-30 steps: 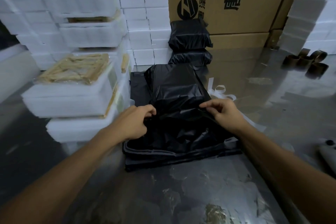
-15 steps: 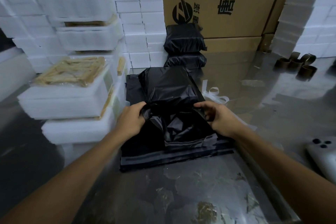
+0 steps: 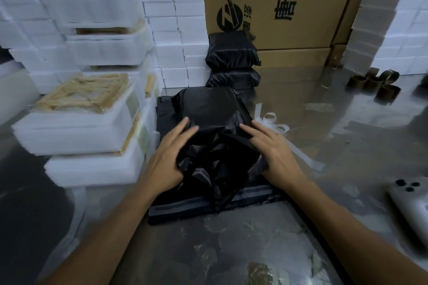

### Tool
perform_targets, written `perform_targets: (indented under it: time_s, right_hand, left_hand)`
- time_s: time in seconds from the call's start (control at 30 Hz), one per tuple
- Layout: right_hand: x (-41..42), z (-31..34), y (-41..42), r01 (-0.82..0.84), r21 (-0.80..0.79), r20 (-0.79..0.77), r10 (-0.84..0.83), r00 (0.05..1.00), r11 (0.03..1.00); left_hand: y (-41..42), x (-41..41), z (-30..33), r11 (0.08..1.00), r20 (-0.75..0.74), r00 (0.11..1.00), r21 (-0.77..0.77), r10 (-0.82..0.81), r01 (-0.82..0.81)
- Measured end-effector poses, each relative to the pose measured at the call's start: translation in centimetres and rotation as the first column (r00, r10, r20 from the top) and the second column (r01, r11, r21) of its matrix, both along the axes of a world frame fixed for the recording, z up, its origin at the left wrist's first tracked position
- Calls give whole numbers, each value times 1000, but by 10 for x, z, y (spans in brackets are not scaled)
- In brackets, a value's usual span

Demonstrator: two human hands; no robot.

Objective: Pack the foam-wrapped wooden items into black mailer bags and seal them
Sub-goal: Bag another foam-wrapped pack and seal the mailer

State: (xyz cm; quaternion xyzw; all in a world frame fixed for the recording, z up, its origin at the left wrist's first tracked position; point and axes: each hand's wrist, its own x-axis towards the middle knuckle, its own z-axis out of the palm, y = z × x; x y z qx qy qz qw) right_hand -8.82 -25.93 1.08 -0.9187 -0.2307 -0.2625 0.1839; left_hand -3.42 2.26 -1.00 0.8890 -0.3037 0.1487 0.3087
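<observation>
On the table (image 3: pixel 231 250): filled black mailer bag (image 3: pixel 209 111) lay atop flat bags.
Left hand (image 3: pixel 168 157): fingers straight, pressed on its left side.
Right hand (image 3: pixel 275 152): fingers extended, flat on its right side.

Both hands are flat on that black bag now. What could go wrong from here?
The mailer bag bunches in loose folds between the left hand and right hand, so its flap might seal crooked or wrinkled. It also lies on a stack of flat bags, so the adhesive could perhaps catch one underneath.
</observation>
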Motion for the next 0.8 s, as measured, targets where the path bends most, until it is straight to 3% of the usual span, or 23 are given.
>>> perform_targets:
  time_s: [0.07, 0.13, 0.2, 0.27, 0.43, 0.53, 0.67, 0.73, 0.8]
  right_hand:
    - [-1, -1, 0, 44, 111, -46, -39, 998, 993]
    - [-1, -2, 0, 59, 178, -56, -50, 997, 982]
    - [-1, -3, 0, 60, 223, -94, -39, 995, 973]
    - [0, -2, 1, 42, 315, -81, -18, 997, 948]
    - [12, -3, 11, 160, 627, -108, -119, 987, 763]
    - [24, -4, 21, 241, 714, -148, -194, 970, 658]
    - [31, -3, 16, 249, 832, -259, -50, 965, 496]
    - [27, 0, 11, 158, 864, -253, 140, 957, 478]
    - [26, 4, 10, 92, 848, -224, 196, 955, 522]
  left_hand:
    - [0, 3, -5, 999, 96, 995, 15, -34, 33]
    - [-2, 1, -3, 981, 73, 997, -192, -14, 28]
    - [-8, 0, 2, 931, -7, 995, -351, 101, -97]
    - [-18, 6, 6, 887, -82, 967, -386, 240, -253]
    - [-35, 19, 21, 639, -280, 920, -662, 274, -392]
    - [-32, 27, 21, 522, -462, 861, -691, 213, -500]
    - [-25, 29, 22, 400, -573, 815, -729, 88, -556]
    - [-23, 26, 24, 356, -557, 829, -766, 46, -535]
    - [-23, 24, 27, 348, -533, 846, -786, 36, -511]
